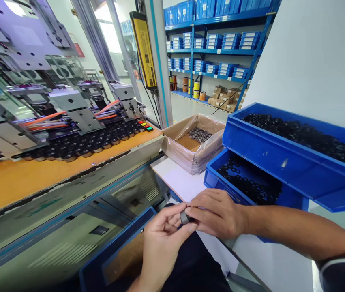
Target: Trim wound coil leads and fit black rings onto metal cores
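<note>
Between the fingertips of both hands is a small ring-shaped metal core, grey on its side and dark at the end toward the right hand. My left hand pinches it between thumb and fingers from the left. My right hand closes on its black end from the right, and the fingers cover part of that end. To the right, a lower blue bin contains thin black rings. Above it, a larger blue bin is filled with small black parts.
A plastic-lined cardboard box of metal cores stands beyond my hands. Leftward, an orange machine table carries rows of black-topped cores under metal fixtures. A blue crate sits low beside my lap. Blue shelves stand behind.
</note>
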{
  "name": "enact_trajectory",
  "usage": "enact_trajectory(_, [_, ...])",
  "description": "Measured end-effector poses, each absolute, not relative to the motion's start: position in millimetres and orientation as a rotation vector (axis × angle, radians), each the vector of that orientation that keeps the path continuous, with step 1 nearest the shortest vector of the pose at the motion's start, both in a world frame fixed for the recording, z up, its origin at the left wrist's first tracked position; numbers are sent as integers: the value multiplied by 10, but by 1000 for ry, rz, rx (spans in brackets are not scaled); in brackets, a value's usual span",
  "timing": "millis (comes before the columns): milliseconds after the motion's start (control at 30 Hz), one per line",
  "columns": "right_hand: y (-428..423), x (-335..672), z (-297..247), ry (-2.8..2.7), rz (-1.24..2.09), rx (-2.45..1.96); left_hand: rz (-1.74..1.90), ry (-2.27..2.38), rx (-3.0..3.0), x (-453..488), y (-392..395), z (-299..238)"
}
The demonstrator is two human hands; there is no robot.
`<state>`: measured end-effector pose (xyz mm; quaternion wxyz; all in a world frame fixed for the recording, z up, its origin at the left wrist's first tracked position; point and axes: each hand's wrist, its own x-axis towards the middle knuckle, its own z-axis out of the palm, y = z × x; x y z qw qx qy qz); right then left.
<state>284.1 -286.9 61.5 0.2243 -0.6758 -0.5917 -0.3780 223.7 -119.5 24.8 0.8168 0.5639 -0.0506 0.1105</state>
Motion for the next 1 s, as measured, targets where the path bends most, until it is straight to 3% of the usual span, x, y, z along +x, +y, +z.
enact_trajectory(400, [-2826,2797,610,-1517,-776,-1795,893,-592,1908,2257,-900,338])
enact_trajectory(833, [-2841,2803,643,-1425,-792,-1871,65,-263,1136,2332,-1071,184])
enact_trajectory(1000, [-2849,2805,659,-1441,-808,-1862,146,-341,1295,2338,-1025,140])
